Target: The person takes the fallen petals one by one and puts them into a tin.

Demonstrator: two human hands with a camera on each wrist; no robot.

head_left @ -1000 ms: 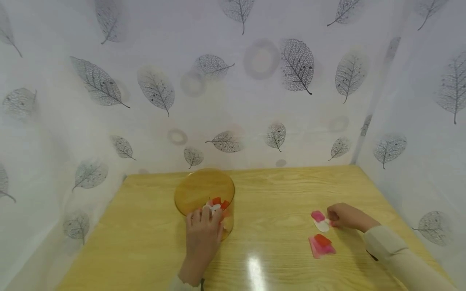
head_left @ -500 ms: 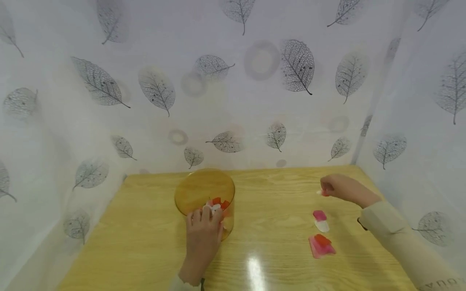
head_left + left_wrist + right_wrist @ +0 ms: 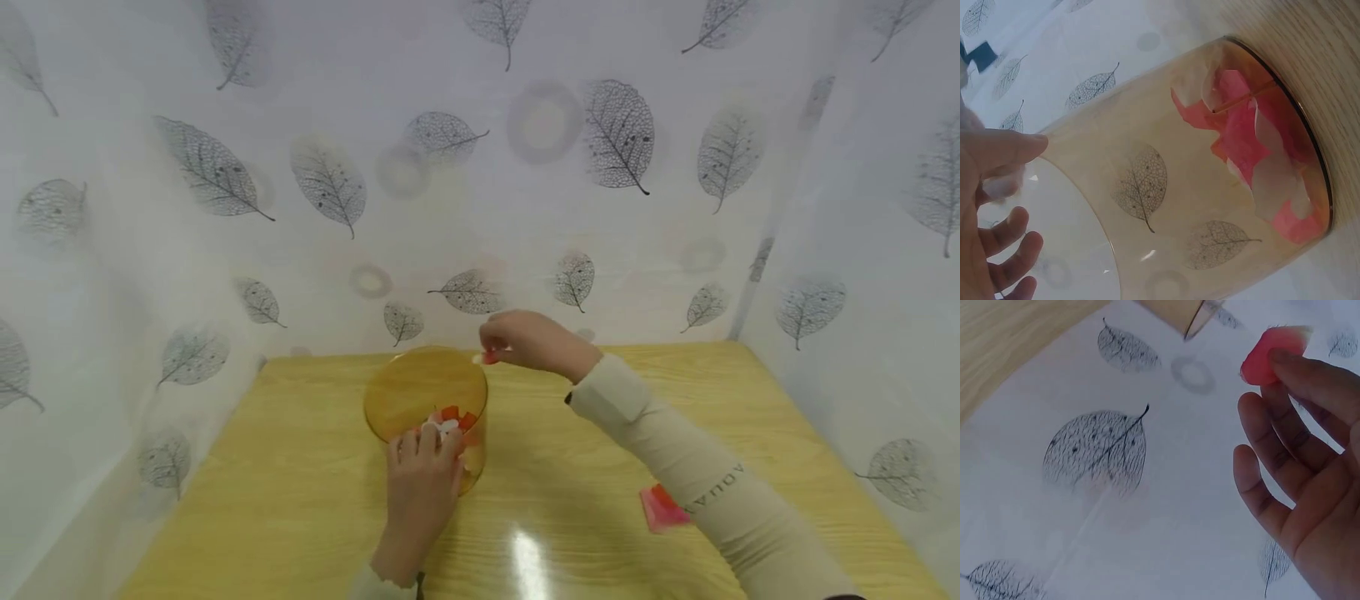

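Note:
An amber see-through cylindrical container [image 3: 393, 387] stands on the wooden table, its mouth tipped toward me in the head view. My left hand [image 3: 422, 492] grips its near rim, with the thumb outside the wall. Through that wall, the left wrist view shows pink, red and white petals [image 3: 1241, 140] gathered at the bottom. Just beyond the container's right rim, my right hand [image 3: 536, 342] is raised, pinching a pinkish-red petal [image 3: 1263, 359] with a pale edge between thumb and forefinger. Its other fingers are spread and slightly bent.
Pink and red petals [image 3: 660, 510] lie on the table [image 3: 570, 533] at the right, partly covered by the right sleeve [image 3: 712, 475]. A white leaf-print curtain [image 3: 540, 208] encloses the back and sides of the table.
My right hand has lifted a petal from the right side of the table and carried it left to the container's rim. The left hand stays on the container.

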